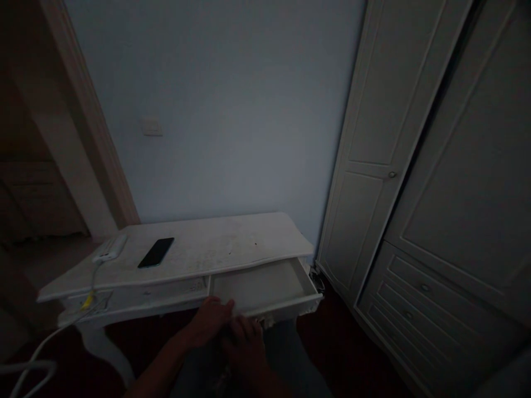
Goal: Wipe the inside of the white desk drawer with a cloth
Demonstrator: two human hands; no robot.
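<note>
A white desk [215, 243] stands against the wall in dim light, with two drawers pulled out under its top. My left hand [209, 320] rests on the front edge between the left drawer [145, 296] and the right drawer [265, 287], fingers curled over it. My right hand [244, 345] lies just beside and below it, fingers bent toward the right drawer's front. The right drawer looks bare inside. Whether either hand holds anything is lost in the dark.
A black phone [156, 252] and a white power strip [111, 247] lie on the desk's left part; a white cable [37, 348] hangs down to the left. A tall white wardrobe [415, 182] with drawers fills the right. A doorway opens at the left.
</note>
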